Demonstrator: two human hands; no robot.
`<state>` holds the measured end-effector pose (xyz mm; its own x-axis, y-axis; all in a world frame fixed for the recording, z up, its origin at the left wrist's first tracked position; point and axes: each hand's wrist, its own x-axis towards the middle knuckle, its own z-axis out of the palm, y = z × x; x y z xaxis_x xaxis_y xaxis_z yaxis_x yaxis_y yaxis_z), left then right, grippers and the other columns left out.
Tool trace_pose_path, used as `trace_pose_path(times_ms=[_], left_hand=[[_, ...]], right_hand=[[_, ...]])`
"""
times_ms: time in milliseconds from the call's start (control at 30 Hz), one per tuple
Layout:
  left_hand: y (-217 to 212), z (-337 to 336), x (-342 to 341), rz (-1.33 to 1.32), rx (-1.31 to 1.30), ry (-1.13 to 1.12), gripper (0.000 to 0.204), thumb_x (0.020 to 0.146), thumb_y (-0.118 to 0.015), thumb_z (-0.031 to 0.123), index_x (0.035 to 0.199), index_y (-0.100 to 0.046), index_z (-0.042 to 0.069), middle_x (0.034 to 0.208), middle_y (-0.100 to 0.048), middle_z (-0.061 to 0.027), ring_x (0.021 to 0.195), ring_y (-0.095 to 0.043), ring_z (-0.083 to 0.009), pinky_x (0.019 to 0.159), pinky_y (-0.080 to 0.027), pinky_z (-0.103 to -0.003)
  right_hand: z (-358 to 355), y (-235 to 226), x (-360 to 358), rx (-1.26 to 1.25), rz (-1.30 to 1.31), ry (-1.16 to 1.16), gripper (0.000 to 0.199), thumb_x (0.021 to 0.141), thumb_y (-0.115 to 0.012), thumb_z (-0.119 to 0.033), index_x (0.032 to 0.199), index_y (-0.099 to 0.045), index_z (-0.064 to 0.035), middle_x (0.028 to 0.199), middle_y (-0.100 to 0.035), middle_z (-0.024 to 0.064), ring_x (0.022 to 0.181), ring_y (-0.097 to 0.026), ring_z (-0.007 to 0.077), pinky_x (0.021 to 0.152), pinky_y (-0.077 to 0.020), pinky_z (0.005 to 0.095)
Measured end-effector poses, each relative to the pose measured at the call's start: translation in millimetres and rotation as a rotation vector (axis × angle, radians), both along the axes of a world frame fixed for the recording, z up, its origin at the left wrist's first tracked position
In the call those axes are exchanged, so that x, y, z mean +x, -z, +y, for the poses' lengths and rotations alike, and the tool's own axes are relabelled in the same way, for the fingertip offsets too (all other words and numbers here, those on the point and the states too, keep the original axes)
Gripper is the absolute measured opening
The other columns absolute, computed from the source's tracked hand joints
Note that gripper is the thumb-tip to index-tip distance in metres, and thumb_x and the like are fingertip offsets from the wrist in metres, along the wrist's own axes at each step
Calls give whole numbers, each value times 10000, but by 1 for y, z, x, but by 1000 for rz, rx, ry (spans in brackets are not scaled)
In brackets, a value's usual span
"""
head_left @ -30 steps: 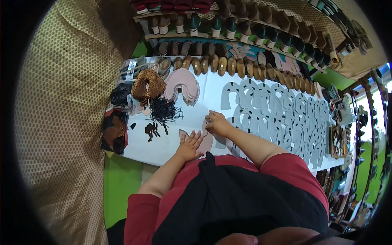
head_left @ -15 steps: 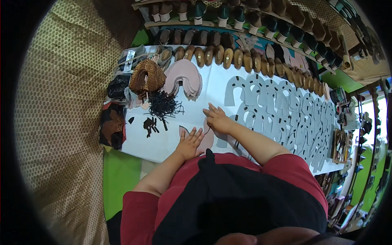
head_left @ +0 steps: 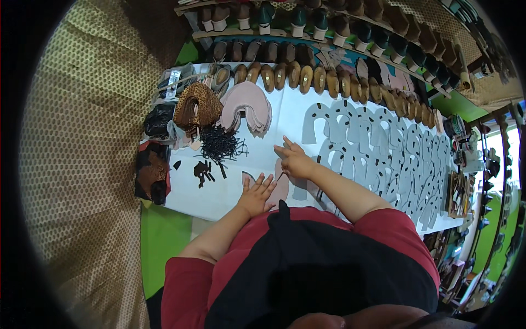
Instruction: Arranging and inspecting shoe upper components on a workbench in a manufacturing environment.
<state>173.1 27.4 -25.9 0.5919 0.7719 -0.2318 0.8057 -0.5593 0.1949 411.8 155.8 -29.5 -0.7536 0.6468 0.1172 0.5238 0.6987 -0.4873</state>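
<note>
A pink horseshoe-shaped piece (head_left: 280, 189) lies flat on the white table near my body. My left hand (head_left: 256, 196) rests on its left part, fingers spread and flat. Over its upper right part is my right hand (head_left: 297, 164), palm down with some fingers stretched apart; it covers that end. A short dark mark or strip shows at the lower edge of the right hand; what it is I cannot make out. Beyond the hands, to the left, are a tangled heap of thin black strips (head_left: 219, 143) and a smaller group of short black pieces (head_left: 203, 174).
A stack of pink horseshoe pieces (head_left: 246, 104) sits next to a leopard-print stack (head_left: 198, 105). Rows of grey horseshoe pieces with black tabs (head_left: 361, 131) cover the table's right side. Brown shoe lasts (head_left: 305, 79) line the back edge, below shelves of shoes (head_left: 298, 22).
The fingers of my right hand have shifted slightly and a little more apart. My left hand stays on the pink piece. The whole view has tilted a little.
</note>
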Motion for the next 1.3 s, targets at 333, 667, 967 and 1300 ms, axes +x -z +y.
trace_pose_path(times_ms=[333, 667, 967, 1300], left_hand=[[-3, 0, 2, 25, -44, -30, 828, 880, -587, 559, 1564, -292, 198, 1666, -164, -42, 1541, -107, -294, 1145, -81, -706], [7, -3, 6, -7, 26, -57, 801, 862, -603, 475, 1545, -330, 158, 1650, -220, -67, 1522, -177, -317, 1127, -106, -723], [5, -9, 4, -35, 43, -76, 778, 887, -578, 496, 1543, -340, 151, 1654, -209, -76, 1531, -151, -315, 1141, -50, -711], [-9, -7, 9, -24, -23, -118, 718, 898, -573, 486, 1544, -352, 261, 1669, -135, -85, 1534, -55, -380, 1136, 5, -718]], right_hand=[[-1, -4, -20, 2, -224, 41, 192, 814, -687, -194, 925, -739, -46, 1552, -383, 142, 1501, -166, 428, 1087, -296, 699], [-3, -1, -26, -21, -195, 72, 192, 808, -700, -198, 944, -738, -69, 1509, -442, 135, 1492, -212, 420, 1116, -300, 657], [-8, 12, 0, 100, 110, 144, 219, 754, -753, -162, 956, -688, -108, 1346, -581, 108, 1392, -388, 426, 1139, -340, 521], [-7, 0, 2, 101, 125, 261, 202, 724, -794, -196, 924, -778, -226, 1362, -590, 102, 1381, -399, 437, 1146, -343, 494]])
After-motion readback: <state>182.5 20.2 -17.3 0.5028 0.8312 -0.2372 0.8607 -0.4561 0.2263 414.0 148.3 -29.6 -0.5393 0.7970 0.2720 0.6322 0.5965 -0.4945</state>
